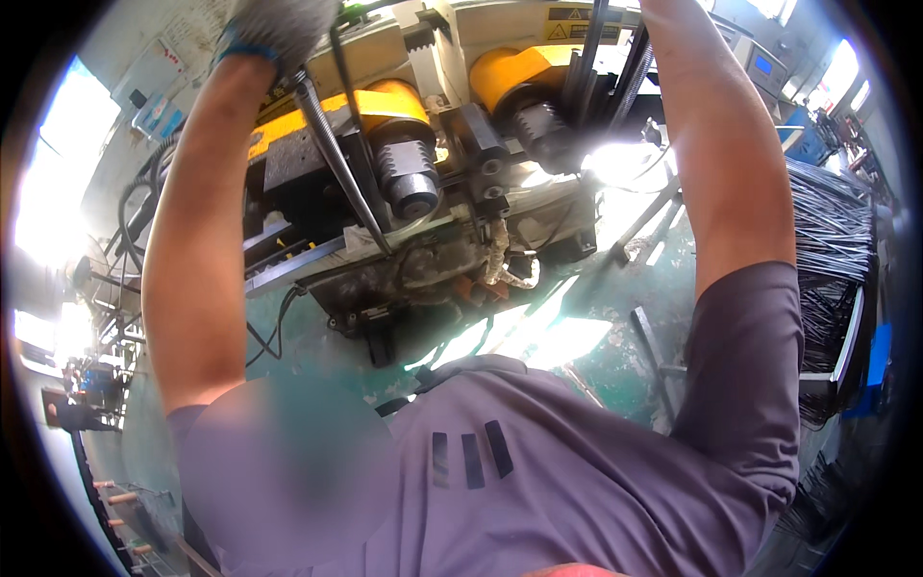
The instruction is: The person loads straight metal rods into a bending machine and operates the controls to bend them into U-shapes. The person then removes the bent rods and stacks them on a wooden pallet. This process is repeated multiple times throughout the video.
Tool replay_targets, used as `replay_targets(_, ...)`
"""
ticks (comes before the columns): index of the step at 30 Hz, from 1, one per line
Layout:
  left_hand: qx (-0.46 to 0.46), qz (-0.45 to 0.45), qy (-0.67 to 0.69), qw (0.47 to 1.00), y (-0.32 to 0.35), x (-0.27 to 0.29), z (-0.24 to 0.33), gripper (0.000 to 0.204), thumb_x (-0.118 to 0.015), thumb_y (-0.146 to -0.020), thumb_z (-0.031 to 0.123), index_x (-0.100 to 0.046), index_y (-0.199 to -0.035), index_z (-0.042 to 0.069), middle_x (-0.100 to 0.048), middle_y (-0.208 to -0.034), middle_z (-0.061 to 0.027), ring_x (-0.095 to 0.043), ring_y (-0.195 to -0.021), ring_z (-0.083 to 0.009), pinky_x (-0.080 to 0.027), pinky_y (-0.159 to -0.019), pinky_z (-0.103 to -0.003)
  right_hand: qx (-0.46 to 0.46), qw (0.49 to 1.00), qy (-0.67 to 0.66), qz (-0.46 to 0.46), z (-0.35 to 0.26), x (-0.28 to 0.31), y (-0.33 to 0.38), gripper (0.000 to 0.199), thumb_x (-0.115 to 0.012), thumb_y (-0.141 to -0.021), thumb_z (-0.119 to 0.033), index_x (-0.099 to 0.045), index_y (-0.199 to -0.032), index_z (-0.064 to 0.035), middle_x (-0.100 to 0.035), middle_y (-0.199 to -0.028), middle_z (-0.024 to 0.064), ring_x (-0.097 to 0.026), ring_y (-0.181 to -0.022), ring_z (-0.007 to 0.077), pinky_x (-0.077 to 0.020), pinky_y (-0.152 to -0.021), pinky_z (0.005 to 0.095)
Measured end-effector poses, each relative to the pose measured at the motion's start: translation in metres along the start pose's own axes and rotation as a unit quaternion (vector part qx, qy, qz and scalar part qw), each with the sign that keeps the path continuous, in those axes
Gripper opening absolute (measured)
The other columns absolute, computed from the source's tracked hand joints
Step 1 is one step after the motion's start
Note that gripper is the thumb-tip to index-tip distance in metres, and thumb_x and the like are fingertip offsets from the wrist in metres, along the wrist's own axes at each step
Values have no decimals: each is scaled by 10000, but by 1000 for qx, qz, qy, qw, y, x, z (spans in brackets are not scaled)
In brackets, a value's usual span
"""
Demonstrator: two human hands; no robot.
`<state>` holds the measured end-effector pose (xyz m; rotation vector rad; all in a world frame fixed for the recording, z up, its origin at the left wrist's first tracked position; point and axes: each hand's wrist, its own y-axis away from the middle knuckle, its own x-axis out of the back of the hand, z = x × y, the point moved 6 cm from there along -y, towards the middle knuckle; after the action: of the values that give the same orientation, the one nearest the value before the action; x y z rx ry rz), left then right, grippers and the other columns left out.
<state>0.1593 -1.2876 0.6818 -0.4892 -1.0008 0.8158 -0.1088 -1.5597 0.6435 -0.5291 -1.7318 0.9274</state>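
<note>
My left hand [282,31], in a grey knitted glove with a blue cuff, is raised at the upper left and partly cut off by the top edge. Its fingers are smeared and do not show. Right by the glove is the upper end of a shiny metal rod [338,159], which slants down across the machine; whether the hand grips it I cannot tell. My right arm reaches up past the top edge, so that hand is out of sight. Between my arms stands a machine with yellow curved guards [505,75] and dark ribbed cylinders [406,171].
More metal rods [630,82] stand beside my right forearm. At the far right a rack holds a large bundle of thin metal rods [832,226]. A metal frame bar [654,356] rises from the green floor [375,385]. Black cables [279,332] hang at the machine's left.
</note>
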Motion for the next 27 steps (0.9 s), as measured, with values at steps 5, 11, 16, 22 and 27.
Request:
replay_targets(5, -64, 6, -17, 998, -2, -2, 4, 210, -609, -1032, 143, -668, -1139, -29, -683, -831, -157, -671, -757, -260, -553, -716, -423, 11, 1000, -9, 3, -13, -3, -2, 376, -684, -993, -309, -719, -1282, -71, -774, -1204, 141, -731, -1158, 287, -554, -985, 378)
replay_targets(11, -58, -2, 26, 998, -4, -3, 10, 203, -608, -1030, 138, -671, -1135, -25, -683, -830, -146, -672, -758, -247, -552, -708, -411, 19, 1000, -8, 7, -20, -8, -4, 366, -676, -994, -292, -710, -1281, -68, -770, -1202, 147, -731, -1154, 296, -558, -983, 387)
replay_targets(16, -52, -5, 41, 998, -5, 0, 16, 198, -608, -1028, 135, -673, -1131, -21, -683, -830, -136, -673, -760, -236, -551, -701, -402, 23, 1000, -12, 7, -25, -9, -4, 358, -669, -995, -278, -702, -1281, -65, -767, -1201, 152, -731, -1151, 304, -561, -981, 394)
replay_targets(22, -42, -11, 46, 998, -3, 3, 23, 191, -607, -1026, 131, -676, -1126, -17, -684, -829, -125, -674, -761, -223, -550, -693, -391, 31, 999, -21, 8, -34, -12, -3, 349, -661, -996, -260, -692, -1281, -62, -763, -1199, 158, -731, -1147, 314, -564, -979, 402)
replay_targets(27, -29, -17, 32, 999, -1, 8, 31, 186, -606, -1025, 127, -678, -1122, -14, -684, -829, -116, -675, -763, -211, -549, -687, -381, 34, 999, -28, 11, -39, -12, -3, 341, -654, -997, -246, -685, -1281, -59, -760, -1197, 164, -731, -1144, 322, -567, -977, 409)
